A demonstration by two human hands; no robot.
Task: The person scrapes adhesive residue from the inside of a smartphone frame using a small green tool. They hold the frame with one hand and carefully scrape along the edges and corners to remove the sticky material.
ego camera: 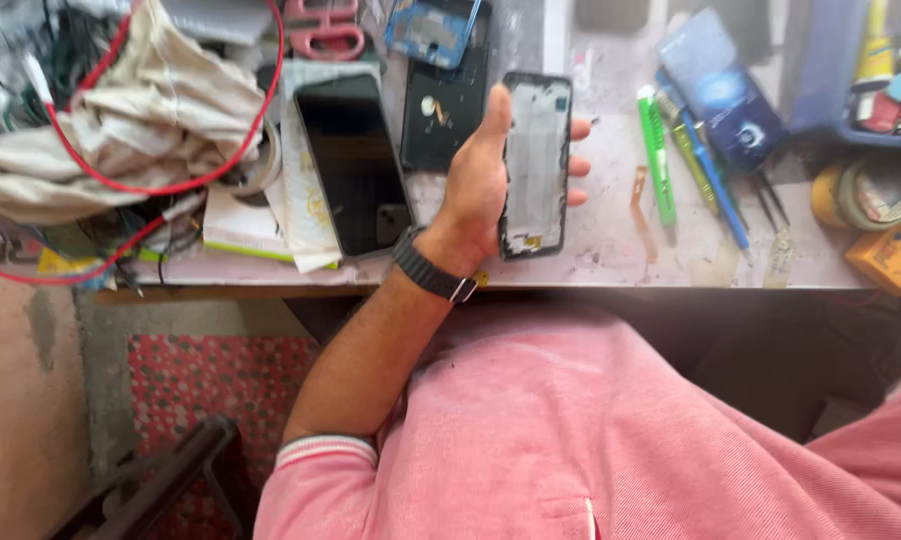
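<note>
Left hand (476,185) grip clamped around phone frame (536,165), raised above tabletop (611,250) for inspection; black phone (356,165) flat at left. Right hand unseen.

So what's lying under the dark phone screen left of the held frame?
Under the dark phone screen lies a stack of white papers, whose edges stick out at its left and lower sides, resting on the workbench. What the papers show beneath the screen is covered.
</note>
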